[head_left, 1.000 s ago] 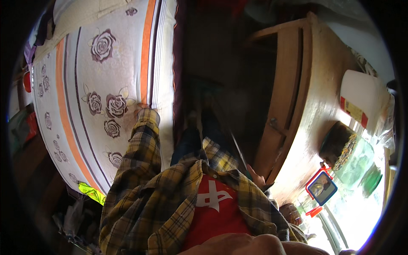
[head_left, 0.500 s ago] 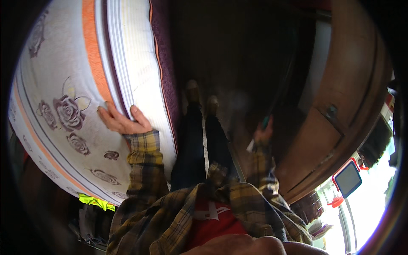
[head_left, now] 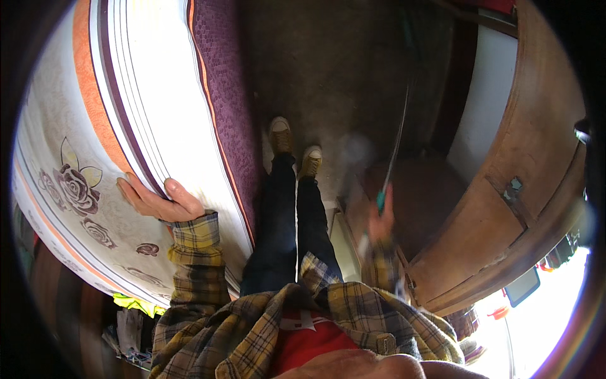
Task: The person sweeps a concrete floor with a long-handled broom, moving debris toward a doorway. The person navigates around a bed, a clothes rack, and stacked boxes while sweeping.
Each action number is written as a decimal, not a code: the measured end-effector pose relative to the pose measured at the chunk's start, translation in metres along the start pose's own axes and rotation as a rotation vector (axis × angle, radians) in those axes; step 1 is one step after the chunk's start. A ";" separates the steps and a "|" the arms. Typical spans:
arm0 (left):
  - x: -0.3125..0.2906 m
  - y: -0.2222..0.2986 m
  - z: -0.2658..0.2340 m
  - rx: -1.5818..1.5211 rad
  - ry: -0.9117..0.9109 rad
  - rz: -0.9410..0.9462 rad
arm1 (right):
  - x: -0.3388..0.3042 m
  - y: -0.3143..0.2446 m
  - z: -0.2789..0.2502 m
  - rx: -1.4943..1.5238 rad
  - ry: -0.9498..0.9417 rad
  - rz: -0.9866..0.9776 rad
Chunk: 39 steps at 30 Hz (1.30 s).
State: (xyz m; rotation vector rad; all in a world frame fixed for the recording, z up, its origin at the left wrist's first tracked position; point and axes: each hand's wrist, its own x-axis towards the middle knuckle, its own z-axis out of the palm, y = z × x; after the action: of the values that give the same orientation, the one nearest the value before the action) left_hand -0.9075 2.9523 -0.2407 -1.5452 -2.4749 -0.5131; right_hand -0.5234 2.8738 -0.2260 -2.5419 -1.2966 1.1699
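Note:
My left hand (head_left: 161,202) rests on the edge of a bed, its fingers stretched out and the thumb apart. Beneath it lies a pale bedsheet (head_left: 165,120) with orange, white and dark purple stripes and printed brown roses. My right hand (head_left: 380,221), somewhat blurred, is wrapped round the green handle of a long thin rod (head_left: 397,144). From that hand the rod runs away from me, low over the dark floor, toward a dim greenish end; what kind of tool it is, I cannot tell.
Purple textured cloth (head_left: 222,82) hangs down the bed's side. At the right stands a brown wooden cabinet (head_left: 470,243) with a metal catch. My shoes (head_left: 282,136) are on the dark floor (head_left: 315,69) between bed and cabinet. A red-trimmed mirror (head_left: 522,287) shows at the bright lower right.
The view has shifted, so the bed sits further left and the floor looks brighter. My left hand stays on the sheet; the rod in my right hand shows more clearly.

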 end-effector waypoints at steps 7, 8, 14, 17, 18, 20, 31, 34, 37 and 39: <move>-0.001 -0.005 0.000 -0.019 0.005 0.031 | 0.020 -0.034 -0.034 0.436 0.040 0.419; -0.001 -0.005 0.000 -0.018 0.015 0.033 | 0.065 -0.041 -0.028 0.479 0.049 0.428; -0.002 -0.004 0.002 -0.013 0.072 0.036 | 0.228 -0.074 0.022 0.242 0.088 0.247; 0.000 -0.001 0.001 -0.026 0.048 0.010 | 0.145 -0.069 0.005 0.058 -0.010 0.344; 0.001 0.000 -0.001 -0.023 0.043 0.020 | 0.109 -0.065 -0.011 0.166 -0.015 0.394; 0.003 0.001 -0.003 -0.022 0.028 0.018 | 0.055 -0.058 -0.065 0.415 -0.029 0.427; -0.002 -0.003 -0.002 -0.013 0.052 0.047 | 0.235 -0.082 -0.007 0.313 -0.015 0.392; 0.001 0.000 -0.004 -0.017 0.059 0.047 | 0.160 -0.074 -0.020 0.337 -0.043 0.365; 0.003 0.003 -0.005 -0.033 0.050 0.040 | 0.078 -0.059 -0.082 0.578 0.002 0.310; 0.003 0.003 -0.004 -0.038 0.049 0.041 | 0.071 -0.051 -0.097 0.568 0.045 0.344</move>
State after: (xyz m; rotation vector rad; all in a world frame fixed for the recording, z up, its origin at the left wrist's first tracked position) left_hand -0.9060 2.9548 -0.2356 -1.5740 -2.4062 -0.5865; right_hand -0.4695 2.9841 -0.1812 -2.3734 -0.4230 1.2902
